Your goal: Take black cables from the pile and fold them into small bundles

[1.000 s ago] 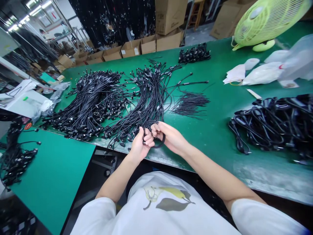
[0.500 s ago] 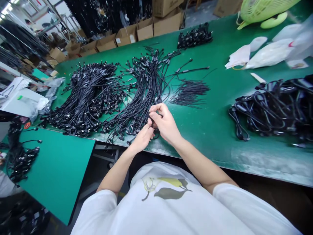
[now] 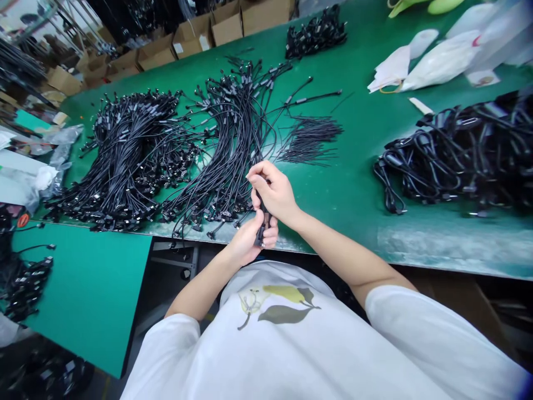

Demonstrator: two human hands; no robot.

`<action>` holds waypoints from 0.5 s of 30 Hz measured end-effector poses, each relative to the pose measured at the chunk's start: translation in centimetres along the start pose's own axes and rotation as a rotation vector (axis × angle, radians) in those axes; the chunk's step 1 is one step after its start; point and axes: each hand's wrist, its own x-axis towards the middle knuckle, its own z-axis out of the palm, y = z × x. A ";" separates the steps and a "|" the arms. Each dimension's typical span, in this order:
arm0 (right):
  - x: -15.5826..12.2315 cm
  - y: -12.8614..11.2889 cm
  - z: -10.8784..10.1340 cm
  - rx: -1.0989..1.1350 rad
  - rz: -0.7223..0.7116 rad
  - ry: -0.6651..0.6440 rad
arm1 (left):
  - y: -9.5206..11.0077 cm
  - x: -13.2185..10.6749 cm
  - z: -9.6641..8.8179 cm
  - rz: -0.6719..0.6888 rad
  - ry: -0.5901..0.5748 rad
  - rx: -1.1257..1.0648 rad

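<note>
Between my hands, near the table's front edge, is a black cable, folded into a short bundle. My left hand wraps its fingers around the lower part. Just above, my right hand is closed with thumb and fingertips pinched at the bundle's upper end; the fingers partly hide what they grip. A spread-out pile of black cables with small connectors lies right behind and left of my hands. Beyond my right hand lies a heap of thin, short black ties.
A larger cable pile lies to the left. Coiled cables are heaped on the right, and a small bundle stack sits at the back. White plastic bags lie back right. Cardboard boxes line the far edge. A lower green table adjoins at left.
My hands have moved apart slightly, the left one lower and turned, so more of the folded cable shows. The whole view has shifted, with the table's contents sitting higher and further left.
</note>
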 end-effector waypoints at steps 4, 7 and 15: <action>0.1 0.9 0.3 0.239 0.138 -0.008 | -0.7 0.0 0.3 0.068 -0.045 0.058; 0.1 1.3 -0.1 0.343 0.259 0.008 | -0.7 0.0 -0.3 0.138 0.030 0.236; -1.1 0.2 -0.6 0.087 0.057 0.051 | -0.4 0.2 -1.9 0.281 0.229 0.888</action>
